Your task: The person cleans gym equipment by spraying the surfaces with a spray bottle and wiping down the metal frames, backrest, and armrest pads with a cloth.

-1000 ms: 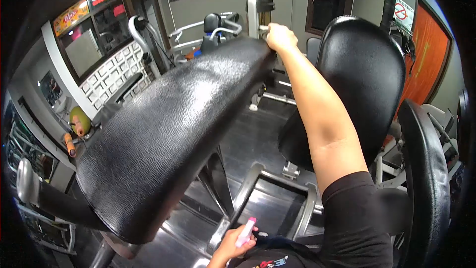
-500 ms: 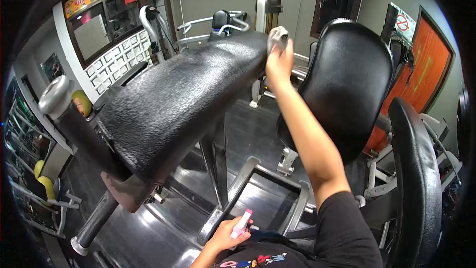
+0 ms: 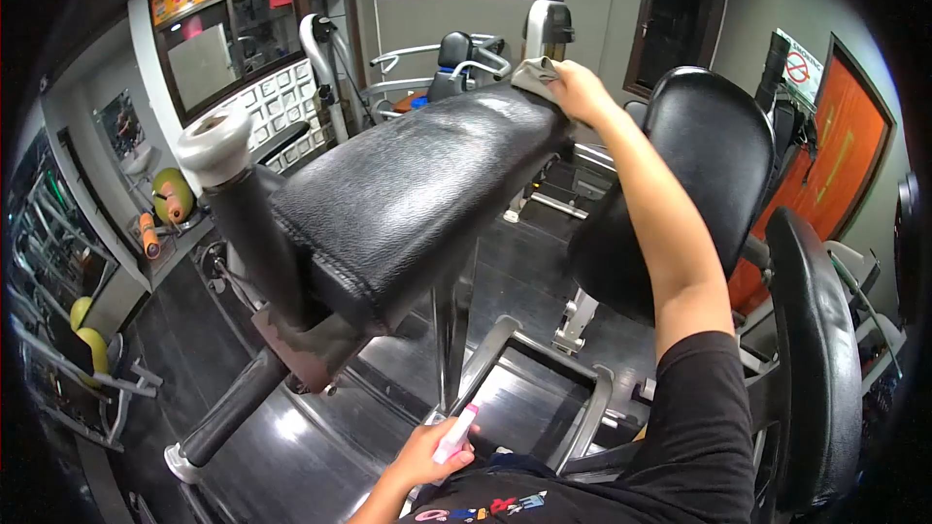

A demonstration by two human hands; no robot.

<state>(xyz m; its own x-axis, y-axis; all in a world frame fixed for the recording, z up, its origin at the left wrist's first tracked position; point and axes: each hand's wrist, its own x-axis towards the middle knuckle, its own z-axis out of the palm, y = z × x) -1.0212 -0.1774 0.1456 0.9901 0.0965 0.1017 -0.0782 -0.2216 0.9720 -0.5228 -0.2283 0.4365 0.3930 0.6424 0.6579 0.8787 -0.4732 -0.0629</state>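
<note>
My right hand (image 3: 581, 92) reaches out to the far end of a long black padded bench (image 3: 408, 175) and grips a grey cloth (image 3: 535, 76). The cloth touches the top of the pad at its far corner, its folds partly hidden by my fingers. Low in front of my body, my left hand (image 3: 423, 454) is closed around a small pink-and-white bottle (image 3: 454, 437), its pink end pointing up. Light glints off the creased surface of the pad.
A black backrest (image 3: 714, 150) stands right of my outstretched arm, and another black pad (image 3: 815, 349) is nearer at the right. A grey-capped post (image 3: 216, 150) rises at the bench's near left. Metal frame bars (image 3: 505, 330) cross the floor below.
My right hand has brought the cloth from the pad's far edge onto its top corner. The camera view has shifted, and my left hand still holds the bottle low.
</note>
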